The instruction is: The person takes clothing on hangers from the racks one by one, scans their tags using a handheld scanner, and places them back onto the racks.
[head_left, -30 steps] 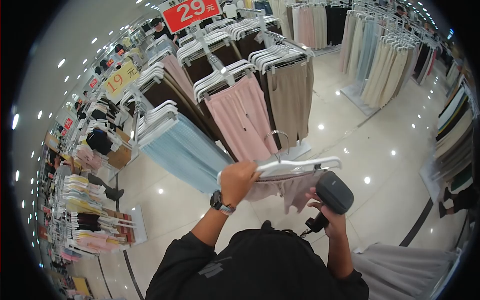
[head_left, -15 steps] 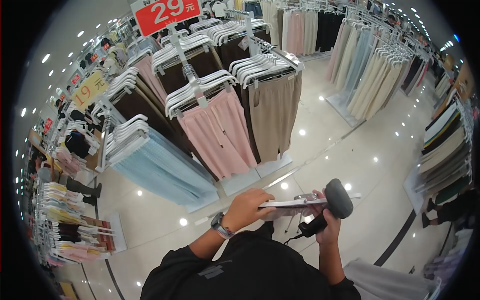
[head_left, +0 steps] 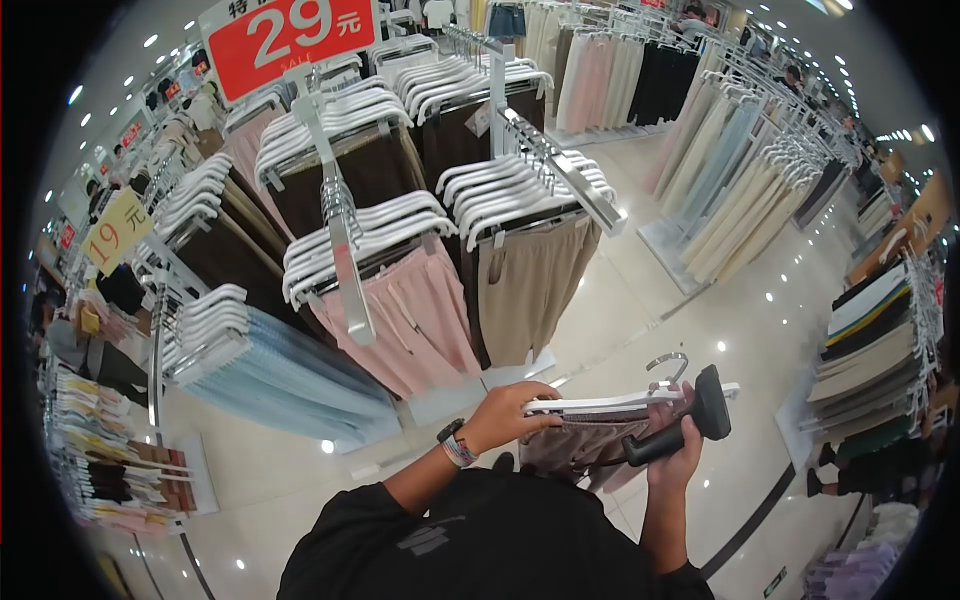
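Held out in front of my chest is a white clothes hanger (head_left: 600, 405) with its metal hook (head_left: 668, 362) pointing up. A mauve-grey garment (head_left: 570, 450), seemingly trousers, hangs below it. My left hand (head_left: 508, 415) pinches the hanger's left end. A black handheld barcode scanner (head_left: 710, 405) is in my right hand (head_left: 678, 455), fingers wrapped round its handle. Fingers of that hand also touch the hanger near its right end, partly hidden behind the scanner.
Ahead stands a rack with pink trousers (head_left: 410, 320), brown trousers (head_left: 535, 280) and light blue trousers (head_left: 290, 370) on white hangers. A metal rack arm (head_left: 345, 270) juts toward me. A red price sign (head_left: 290, 40) tops it. Another rack (head_left: 870, 350) stands right.
The hanger has turned so its hook stands above it and more of the garment shows below. The scanner's head has tilted more upright. The racks appear nearer and further left.
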Demonstrator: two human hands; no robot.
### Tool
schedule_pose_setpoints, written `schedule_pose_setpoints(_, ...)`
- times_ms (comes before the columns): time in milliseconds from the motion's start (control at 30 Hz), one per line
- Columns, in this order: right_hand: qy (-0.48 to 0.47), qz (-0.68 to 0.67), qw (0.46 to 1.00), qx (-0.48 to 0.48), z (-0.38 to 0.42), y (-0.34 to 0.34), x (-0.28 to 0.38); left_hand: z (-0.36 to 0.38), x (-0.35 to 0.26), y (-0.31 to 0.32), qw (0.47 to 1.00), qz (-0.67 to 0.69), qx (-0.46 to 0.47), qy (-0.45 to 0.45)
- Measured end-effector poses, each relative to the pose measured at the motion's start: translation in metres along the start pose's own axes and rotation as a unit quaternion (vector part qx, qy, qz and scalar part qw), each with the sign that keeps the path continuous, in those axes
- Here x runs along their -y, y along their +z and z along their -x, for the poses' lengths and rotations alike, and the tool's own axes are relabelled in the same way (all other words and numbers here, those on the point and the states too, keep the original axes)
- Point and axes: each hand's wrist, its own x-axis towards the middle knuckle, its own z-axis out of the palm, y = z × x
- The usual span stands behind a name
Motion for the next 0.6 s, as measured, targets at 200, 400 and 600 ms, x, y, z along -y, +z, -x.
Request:
schedule_pose_setpoints(200, 0.055, -0.014, 0.998, 0.018, -0.074, -0.006, -0.025, -0.043, 0.022, -0.005, 0.994, 0.009, -0.024, -0.105)
schedule_pose_setpoints(400, 0.107, -0.036, 0.992, 0.050, -0.169, -0.011, -0.055, -0.098, 0.039, -0.008, 0.981, 0.003, -0.097, -0.167)
schedule_pose_setpoints(600, 0.156, -0.047, 0.978, 0.128, -0.275, 0.012, -0.063, -0.167, 0.051, -0.019, 0.970, -0.021, -0.187, -0.153)
